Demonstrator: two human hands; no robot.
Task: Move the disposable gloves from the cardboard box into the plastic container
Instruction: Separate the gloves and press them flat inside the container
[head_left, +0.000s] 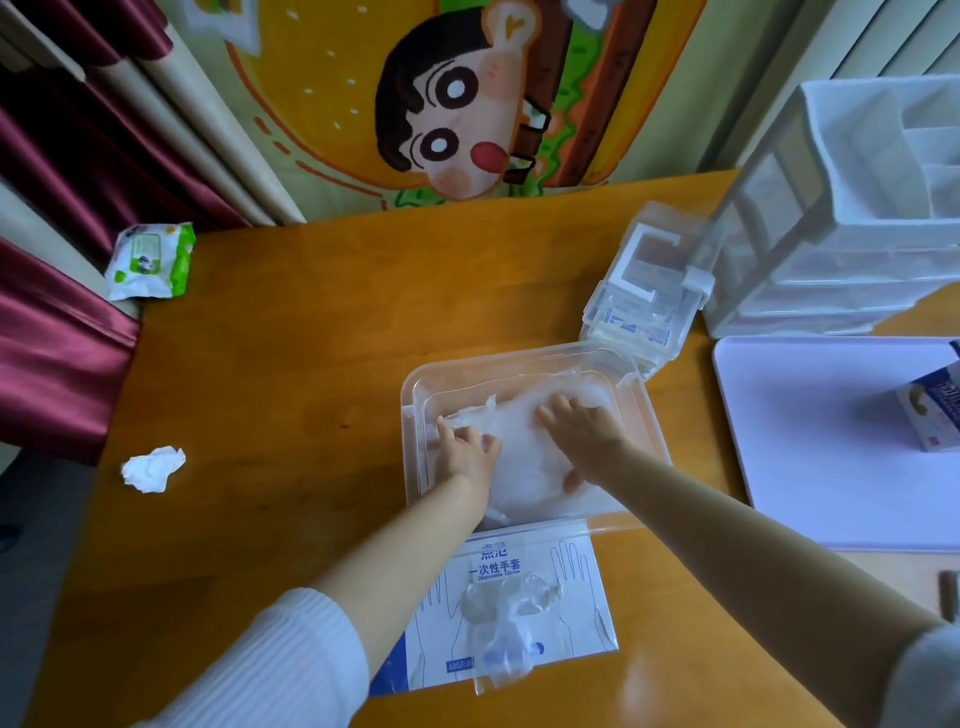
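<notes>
A clear plastic container (644, 415) stands in the middle of the wooden table. Inside it lies a thick stack of translucent disposable gloves (524, 467). My left hand (465, 449) presses flat on the stack's left side. On the right side of the stack rests my right hand (582, 434), fingers spread and thumb at the stack's near edge. The white and blue cardboard glove box (519, 613) lies flat just in front of the container, with a few loose gloves (501, 629) sticking out of its opening.
A closed clear box (649, 291) sits behind the container, with a white drawer unit (852, 218) to its right. A white board (841, 441) with a small carton (935, 410) lies at the right. A crumpled tissue (153, 467) and a wipes pack (150, 260) lie at the left.
</notes>
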